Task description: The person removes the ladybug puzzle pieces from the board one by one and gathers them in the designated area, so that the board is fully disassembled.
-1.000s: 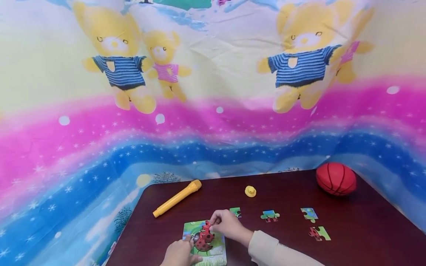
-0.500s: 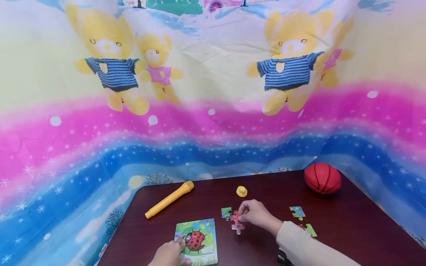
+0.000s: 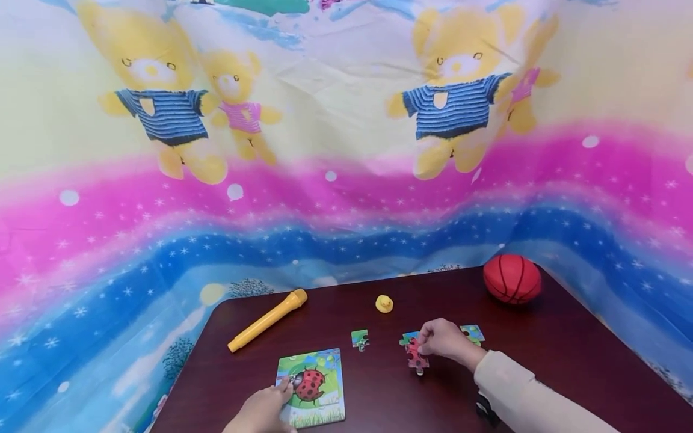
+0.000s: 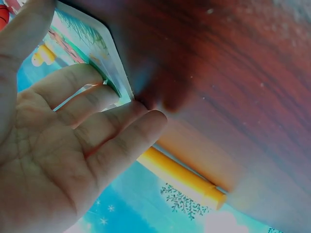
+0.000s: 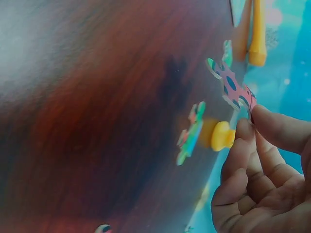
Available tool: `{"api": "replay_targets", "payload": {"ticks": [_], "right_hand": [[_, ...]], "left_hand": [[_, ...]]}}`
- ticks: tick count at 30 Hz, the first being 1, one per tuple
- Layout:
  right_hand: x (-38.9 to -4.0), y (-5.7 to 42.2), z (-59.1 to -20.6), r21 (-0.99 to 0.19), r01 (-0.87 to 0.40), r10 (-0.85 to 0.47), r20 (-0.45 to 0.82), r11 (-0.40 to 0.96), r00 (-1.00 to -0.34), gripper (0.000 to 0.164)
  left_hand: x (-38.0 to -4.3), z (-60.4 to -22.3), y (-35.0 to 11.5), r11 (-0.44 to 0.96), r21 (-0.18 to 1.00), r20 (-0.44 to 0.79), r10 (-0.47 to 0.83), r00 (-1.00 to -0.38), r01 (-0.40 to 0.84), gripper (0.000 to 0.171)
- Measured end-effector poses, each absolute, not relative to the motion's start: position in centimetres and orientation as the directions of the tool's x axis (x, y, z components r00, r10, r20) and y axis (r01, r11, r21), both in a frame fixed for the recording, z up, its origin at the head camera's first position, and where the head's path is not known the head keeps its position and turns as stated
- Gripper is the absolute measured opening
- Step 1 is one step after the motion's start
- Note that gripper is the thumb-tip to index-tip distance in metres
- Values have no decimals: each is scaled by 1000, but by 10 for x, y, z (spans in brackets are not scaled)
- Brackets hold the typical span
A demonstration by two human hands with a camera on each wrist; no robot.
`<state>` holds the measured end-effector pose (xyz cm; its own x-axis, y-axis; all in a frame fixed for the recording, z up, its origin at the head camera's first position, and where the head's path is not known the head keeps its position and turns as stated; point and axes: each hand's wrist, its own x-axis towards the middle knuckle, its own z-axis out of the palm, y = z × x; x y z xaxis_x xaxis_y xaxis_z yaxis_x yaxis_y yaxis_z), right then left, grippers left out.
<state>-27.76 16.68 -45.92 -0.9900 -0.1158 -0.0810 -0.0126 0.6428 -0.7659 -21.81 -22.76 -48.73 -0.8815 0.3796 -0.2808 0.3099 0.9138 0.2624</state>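
At the end of the table lies a square jigsaw board (image 3: 316, 418) with a red ladybug picture. My left hand (image 3: 262, 410) rests at its left edge; in the left wrist view its extended fingers (image 4: 131, 138) touch the board's border. To the right, my right hand (image 3: 448, 341) pinches a red, black-spotted jigsaw piece (image 3: 417, 359) between thumb and fingertips. The right wrist view shows this piece (image 5: 232, 86) held above the table, over its shadow. Just behind it is a green-and-blue jigsaw piece (image 3: 407, 338), partly hidden.
A green jigsaw piece (image 3: 359, 338) lies between board and right hand. Another blue-green piece (image 3: 473, 332) lies beyond the right hand. Farther back are a yellow toy microphone (image 3: 267, 320), a yellow rubber duck (image 3: 384, 304) and a red basketball (image 3: 512, 278). A printed curtain (image 3: 346, 252) borders the table.
My right hand has carried the red spotted piece from above the board to the right, near the loose pieces. My left hand stays at the board's left side. The head view has shifted slightly.
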Motion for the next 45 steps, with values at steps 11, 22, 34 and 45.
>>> {"api": "replay_targets", "payload": {"ticks": [11,22,34,45], "right_hand": [[-282,168,-474,-704,-28,-82,-43,710,-996,20],[-274,168,-490,-554,-63,-111,-53,830,-992,26],[-277,169,-497,-527,-74,-128,-66,846,-990,22],[-271,146,-483,-596,-156,-157,50,787,-986,19]], "left_hand": [[-223,-484,-227,920,257,-283,365,-887,297,74],[-222,-487,-227,924,227,-311,369,-876,309,69],[-219,-481,-231,916,188,-275,396,-876,355,67],[-226,-483,-228,921,210,-169,366,-915,329,56]]}}
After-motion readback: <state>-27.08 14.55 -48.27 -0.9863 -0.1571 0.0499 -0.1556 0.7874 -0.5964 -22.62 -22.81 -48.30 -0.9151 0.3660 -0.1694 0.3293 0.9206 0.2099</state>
